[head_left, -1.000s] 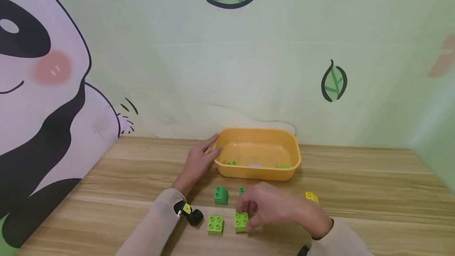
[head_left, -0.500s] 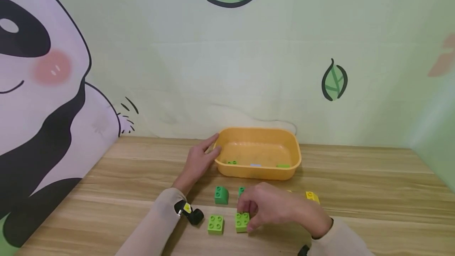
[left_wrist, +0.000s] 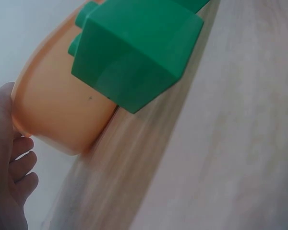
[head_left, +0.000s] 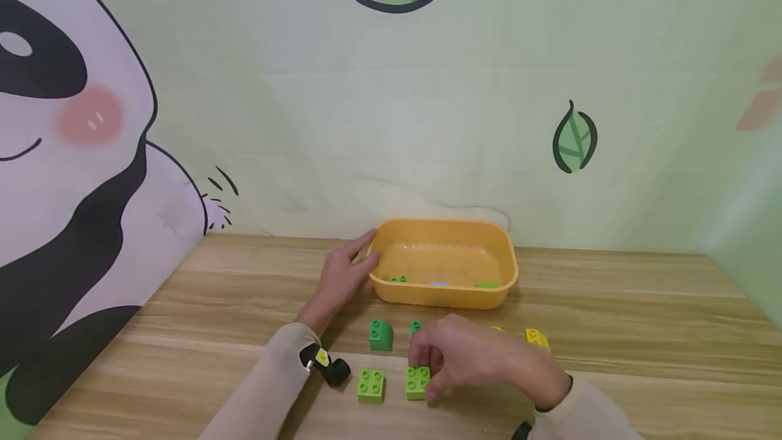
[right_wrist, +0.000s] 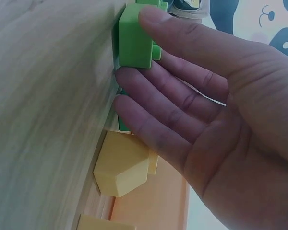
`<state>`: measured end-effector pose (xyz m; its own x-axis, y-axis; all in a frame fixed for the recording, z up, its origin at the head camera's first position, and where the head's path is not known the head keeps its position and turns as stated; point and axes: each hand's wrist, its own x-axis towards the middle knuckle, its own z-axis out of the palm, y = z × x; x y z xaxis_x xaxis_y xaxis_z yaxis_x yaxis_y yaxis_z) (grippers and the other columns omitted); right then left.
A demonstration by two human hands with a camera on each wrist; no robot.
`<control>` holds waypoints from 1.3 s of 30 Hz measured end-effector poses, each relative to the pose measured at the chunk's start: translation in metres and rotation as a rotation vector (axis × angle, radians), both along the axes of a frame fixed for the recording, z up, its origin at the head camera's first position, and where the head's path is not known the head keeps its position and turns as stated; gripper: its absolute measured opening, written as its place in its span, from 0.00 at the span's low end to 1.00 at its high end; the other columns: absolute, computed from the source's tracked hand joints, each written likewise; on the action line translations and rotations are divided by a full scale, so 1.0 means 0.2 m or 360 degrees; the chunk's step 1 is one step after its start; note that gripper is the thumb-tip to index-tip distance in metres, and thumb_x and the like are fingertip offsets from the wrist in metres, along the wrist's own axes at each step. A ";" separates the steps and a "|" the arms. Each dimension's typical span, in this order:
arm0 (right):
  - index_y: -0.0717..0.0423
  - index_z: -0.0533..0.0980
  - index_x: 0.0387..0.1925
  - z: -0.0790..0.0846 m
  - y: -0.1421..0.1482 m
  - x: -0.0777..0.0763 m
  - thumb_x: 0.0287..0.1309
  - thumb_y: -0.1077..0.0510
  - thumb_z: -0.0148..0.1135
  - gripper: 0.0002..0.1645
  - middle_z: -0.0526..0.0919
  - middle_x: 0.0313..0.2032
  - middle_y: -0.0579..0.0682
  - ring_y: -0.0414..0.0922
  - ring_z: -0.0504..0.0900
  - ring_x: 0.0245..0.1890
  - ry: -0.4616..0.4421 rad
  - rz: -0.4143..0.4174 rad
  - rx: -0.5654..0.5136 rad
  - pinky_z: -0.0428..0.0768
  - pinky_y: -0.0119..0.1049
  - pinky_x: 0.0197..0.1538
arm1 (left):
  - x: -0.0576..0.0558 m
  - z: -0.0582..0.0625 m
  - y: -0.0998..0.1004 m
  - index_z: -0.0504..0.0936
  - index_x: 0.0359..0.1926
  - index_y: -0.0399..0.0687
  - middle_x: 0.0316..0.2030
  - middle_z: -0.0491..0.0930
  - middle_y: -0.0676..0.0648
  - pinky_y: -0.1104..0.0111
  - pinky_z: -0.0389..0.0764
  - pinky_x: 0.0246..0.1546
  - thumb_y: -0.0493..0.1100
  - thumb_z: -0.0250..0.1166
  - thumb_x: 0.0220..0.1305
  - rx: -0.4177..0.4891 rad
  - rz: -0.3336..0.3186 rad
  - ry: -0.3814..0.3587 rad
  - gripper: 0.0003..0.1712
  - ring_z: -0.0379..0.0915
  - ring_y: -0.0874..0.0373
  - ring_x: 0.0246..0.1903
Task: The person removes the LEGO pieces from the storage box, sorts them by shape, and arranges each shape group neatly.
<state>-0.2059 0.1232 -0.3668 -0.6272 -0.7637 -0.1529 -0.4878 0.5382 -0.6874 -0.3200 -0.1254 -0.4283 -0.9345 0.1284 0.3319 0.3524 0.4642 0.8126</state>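
Observation:
My right hand point(head_left: 463, 352) pinches a lime green toy brick point(head_left: 418, 383) at its right side, thumb in front and fingers behind. In the right wrist view the thumb lies on the brick's side. A matching lime green brick point(head_left: 370, 386) stands just left of it on the table. My left hand point(head_left: 337, 282) holds the left rim of an orange plastic basin point(head_left: 440, 297); in the left wrist view its lower fingers point(left_wrist: 23, 165) curl beside the wall. Behind the lime pair sit a dark green curved brick point(head_left: 381, 336) and another dark green brick point(head_left: 416, 326), mostly covered by the right hand.
A yellow brick point(head_left: 537, 339) stands beyond the right wrist, and a second yellow brick point(right_wrist: 121, 163) is largely hidden by that hand in the head view. Inside the basin lie a few green and blue pieces. A painted wall point(head_left: 342, 121) rises behind the wooden table point(head_left: 635, 331).
The bricks and basin sit almost where they were, with a very slight shift of the right-hand lime green brick to the right. Both hands keep their places.

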 end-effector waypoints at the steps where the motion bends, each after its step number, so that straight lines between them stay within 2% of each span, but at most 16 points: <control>1: 0.47 0.84 0.41 0.00 0.00 0.00 0.50 0.61 0.85 0.19 0.82 0.33 0.35 0.34 0.82 0.35 0.0008 0.0000 0.0002 0.83 0.29 0.43 | 0.00 0.00 0.00 0.75 0.75 0.46 0.72 0.74 0.47 0.52 0.65 0.75 0.48 0.64 0.77 0.0002 -0.0002 0.0004 0.30 0.66 0.47 0.74; 11: 0.47 0.83 0.40 0.00 0.00 0.00 0.49 0.61 0.86 0.20 0.82 0.33 0.35 0.34 0.81 0.34 0.0002 -0.0006 0.0013 0.83 0.29 0.43 | 0.00 0.00 0.00 0.75 0.75 0.46 0.73 0.73 0.46 0.50 0.66 0.75 0.48 0.64 0.77 -0.0010 0.0001 0.0003 0.30 0.66 0.47 0.74; 17: 0.47 0.82 0.39 -0.02 0.01 -0.02 0.50 0.60 0.86 0.20 0.82 0.33 0.36 0.34 0.81 0.34 0.0002 0.0037 -0.0010 0.83 0.30 0.42 | 0.00 0.01 0.00 0.75 0.75 0.45 0.72 0.74 0.46 0.51 0.66 0.75 0.46 0.64 0.77 -0.0004 0.0002 0.0013 0.30 0.66 0.47 0.74; 18: 0.47 0.81 0.40 -0.04 0.01 -0.03 0.51 0.59 0.86 0.19 0.82 0.33 0.35 0.33 0.81 0.34 0.0039 0.0069 -0.0008 0.83 0.30 0.42 | 0.00 0.01 0.00 0.75 0.75 0.45 0.72 0.74 0.46 0.51 0.66 0.75 0.46 0.64 0.77 -0.0002 0.0001 0.0015 0.29 0.66 0.46 0.74; 23: 0.47 0.81 0.40 -0.04 0.01 -0.02 0.51 0.59 0.86 0.19 0.82 0.33 0.36 0.34 0.81 0.34 0.0034 0.0058 0.0005 0.83 0.31 0.42 | 0.00 0.01 0.00 0.75 0.74 0.45 0.72 0.74 0.46 0.50 0.67 0.74 0.46 0.64 0.76 -0.0008 0.0005 0.0013 0.30 0.66 0.46 0.74; 32: 0.48 0.83 0.41 0.01 0.02 0.00 0.50 0.60 0.86 0.20 0.84 0.34 0.36 0.33 0.82 0.36 -0.0011 -0.0032 -0.0036 0.83 0.29 0.44 | -0.01 0.00 0.01 0.75 0.74 0.44 0.72 0.74 0.45 0.49 0.67 0.74 0.46 0.64 0.76 -0.0012 0.0007 0.0022 0.30 0.67 0.45 0.73; 39: 0.50 0.84 0.41 0.07 0.05 -0.01 0.54 0.56 0.84 0.16 0.86 0.36 0.39 0.33 0.82 0.37 0.0106 -0.0038 -0.0138 0.84 0.31 0.45 | -0.01 0.00 0.00 0.76 0.74 0.45 0.72 0.74 0.46 0.50 0.67 0.74 0.47 0.65 0.76 -0.0003 -0.0005 0.0017 0.30 0.67 0.45 0.73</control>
